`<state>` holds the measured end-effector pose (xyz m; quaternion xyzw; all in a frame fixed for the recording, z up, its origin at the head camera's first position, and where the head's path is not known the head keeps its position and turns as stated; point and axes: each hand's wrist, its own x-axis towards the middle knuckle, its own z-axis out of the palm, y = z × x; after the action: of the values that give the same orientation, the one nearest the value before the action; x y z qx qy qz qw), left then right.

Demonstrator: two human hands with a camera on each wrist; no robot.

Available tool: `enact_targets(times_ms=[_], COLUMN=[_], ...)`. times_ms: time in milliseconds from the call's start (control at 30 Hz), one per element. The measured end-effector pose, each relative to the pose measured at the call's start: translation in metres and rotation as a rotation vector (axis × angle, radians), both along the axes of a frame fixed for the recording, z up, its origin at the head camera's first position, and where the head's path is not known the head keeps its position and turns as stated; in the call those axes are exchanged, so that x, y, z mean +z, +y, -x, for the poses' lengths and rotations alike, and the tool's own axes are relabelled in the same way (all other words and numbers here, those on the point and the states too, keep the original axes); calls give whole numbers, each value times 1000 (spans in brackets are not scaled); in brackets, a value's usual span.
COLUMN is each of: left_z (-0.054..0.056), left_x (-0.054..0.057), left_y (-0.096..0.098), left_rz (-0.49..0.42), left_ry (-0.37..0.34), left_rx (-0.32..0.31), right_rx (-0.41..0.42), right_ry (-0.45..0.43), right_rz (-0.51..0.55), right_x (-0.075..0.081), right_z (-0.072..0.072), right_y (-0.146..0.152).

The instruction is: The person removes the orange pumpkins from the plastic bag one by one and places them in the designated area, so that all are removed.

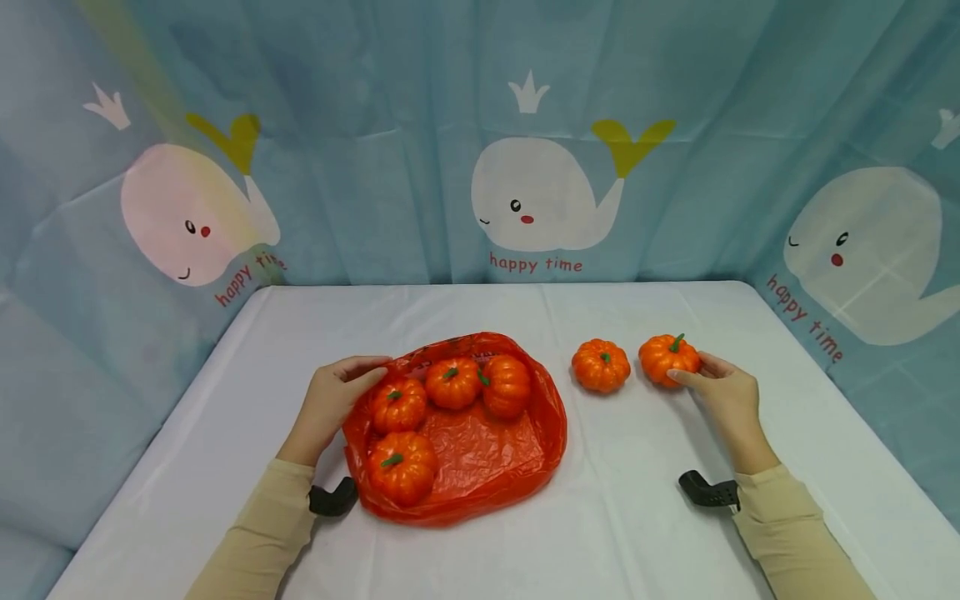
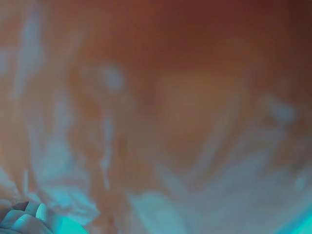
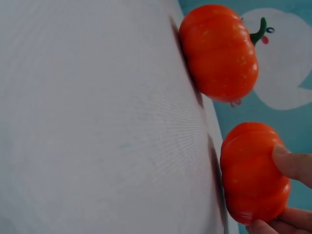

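Well apart, angled inward, left grip (image 1: 336, 393) pinches a red bag (image 1: 480, 454), right grip (image 1: 726, 392) a pumpkin (image 1: 663, 358).

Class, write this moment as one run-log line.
left hand: holds rim of red bag; right hand: grips pumpkin; bag: four pumpkins; table: loose pumpkin

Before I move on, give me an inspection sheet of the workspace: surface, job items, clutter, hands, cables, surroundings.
Surface: white tabletop, lightly creased.
Job items: open red plastic bag with four orange pumpkins inside; to its right, one loose pumpkin on the table and one held pumpkin, whether lifted I cannot tell.
Clutter: nothing seen.
Left hand: grips the bag's rim at its upper left.
Right hand: holds the farther-right pumpkin between thumb and fingers.
Cables: nothing seen.
Surroundings: blue-green curtain with whale prints and "happy time" lettering.
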<state>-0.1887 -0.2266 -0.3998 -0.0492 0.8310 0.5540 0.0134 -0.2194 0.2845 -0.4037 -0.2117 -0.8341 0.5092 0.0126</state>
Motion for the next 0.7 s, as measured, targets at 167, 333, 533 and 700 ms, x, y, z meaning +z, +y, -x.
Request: enact_targets(times_ms=[167, 333, 533, 700], left_z=[-2, 0, 0, 0], left_x=[1, 0, -1, -1], left_y=[0, 0, -1, -1], left_rz=[5, 0, 4, 2], left_ry=[4, -6, 1, 7], left_rx=[-4, -6, -9, -14], right_rx=[30, 58, 68, 11], right_ry=[-22, -36, 26, 189], right_rz=[-22, -18, -26, -15], right_x=[-3, -3, 3, 20], right_z=[0, 1, -5, -21], right_y=[1, 3, -1, -17])
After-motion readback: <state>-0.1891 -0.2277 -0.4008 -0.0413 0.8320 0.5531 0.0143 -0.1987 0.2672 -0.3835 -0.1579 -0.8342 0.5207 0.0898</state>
